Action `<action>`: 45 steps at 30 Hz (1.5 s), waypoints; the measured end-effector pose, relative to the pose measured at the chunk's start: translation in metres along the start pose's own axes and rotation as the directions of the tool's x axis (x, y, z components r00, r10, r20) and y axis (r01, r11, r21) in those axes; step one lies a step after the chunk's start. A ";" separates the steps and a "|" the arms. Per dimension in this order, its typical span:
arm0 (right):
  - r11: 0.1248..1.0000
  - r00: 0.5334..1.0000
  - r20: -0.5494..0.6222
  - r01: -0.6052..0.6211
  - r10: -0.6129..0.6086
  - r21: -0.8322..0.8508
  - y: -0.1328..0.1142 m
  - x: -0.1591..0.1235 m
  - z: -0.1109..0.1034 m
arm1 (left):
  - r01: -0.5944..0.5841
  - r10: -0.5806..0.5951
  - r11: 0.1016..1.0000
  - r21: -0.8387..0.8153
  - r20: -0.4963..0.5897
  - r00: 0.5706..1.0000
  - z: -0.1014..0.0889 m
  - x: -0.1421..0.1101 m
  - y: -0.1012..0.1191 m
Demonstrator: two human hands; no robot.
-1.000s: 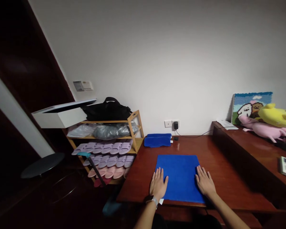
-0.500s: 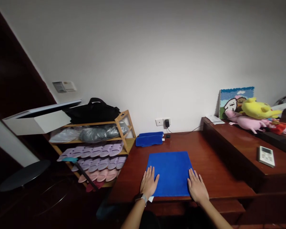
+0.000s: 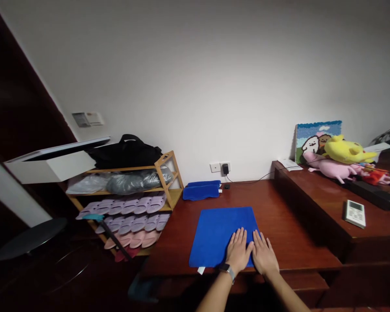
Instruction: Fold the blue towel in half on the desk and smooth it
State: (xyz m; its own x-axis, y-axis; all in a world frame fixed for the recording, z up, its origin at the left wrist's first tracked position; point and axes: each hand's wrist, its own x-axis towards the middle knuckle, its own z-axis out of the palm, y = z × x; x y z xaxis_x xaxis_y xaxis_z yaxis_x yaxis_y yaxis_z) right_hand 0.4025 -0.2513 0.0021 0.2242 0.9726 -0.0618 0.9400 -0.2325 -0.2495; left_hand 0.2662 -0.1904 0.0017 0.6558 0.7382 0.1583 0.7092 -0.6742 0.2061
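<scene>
Currently, square bright-blue fabric cloth (image 3: pixel 214 234) lies flat at near edge of glossy red-brown wooden table (image 3: pixel 279 219). Left hand (image 3: pixel 239 252) open, palm down on cloth's right part; right hand (image 3: pixel 264 255) likewise open, at cloth's right edge. Neither grips anything. Folded blue cloths (image 3: pixel 201 192) behind, by white wall (image 3: pixel 195 95).

Desk (image 3: pixel 279 208): reddish-brown wood, glossy, back edge against wall. On it: blue cloth (image 3: pixel 214 234), spread flat near front edge; two folded blue cloths (image 3: pixel 201 192) at back left; small black object (image 3: pixel 226 186) just beside them, too small to identify. Right: higher wooden surface (image 3: pixel 321 195), bearing white papers (image 3: pixel 290 164), pink plush toy (image 3: pixel 331 168), white keypad device (image 3: pixel 355 213), black box (image 3: pixel 373 195). Left: slatted wooden rack (image 3: pixel 174 197); black bag (image 3: pixel 125 152) on top, lilac slippers (image 3: pixel 121 204) in rows below.
</scene>
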 end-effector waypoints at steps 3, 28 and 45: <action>1.000 1.000 -0.012 -0.007 0.007 -0.015 0.000 0.002 0.003 | 0.067 -0.068 0.998 0.018 0.020 0.998 -0.005 -0.016 -0.027; 0.997 0.997 -0.002 -0.073 0.073 0.021 0.006 0.034 -0.014 | 0.331 -0.320 0.936 0.120 -0.101 0.942 -0.046 -0.101 -0.144; 0.998 0.998 -0.030 -0.062 0.062 0.002 0.009 0.058 0.005 | 0.321 -0.323 0.928 0.190 -0.019 0.946 -0.044 -0.097 -0.154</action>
State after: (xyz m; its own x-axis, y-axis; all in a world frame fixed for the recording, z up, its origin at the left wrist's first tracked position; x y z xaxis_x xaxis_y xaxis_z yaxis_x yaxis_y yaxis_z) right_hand 0.4225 -0.1973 -0.0088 0.2895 0.9559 -0.0486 0.9239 -0.2924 -0.2466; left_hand 0.0819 -0.1566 -0.0030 0.3864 0.9167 0.1020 0.9176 -0.3932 0.0585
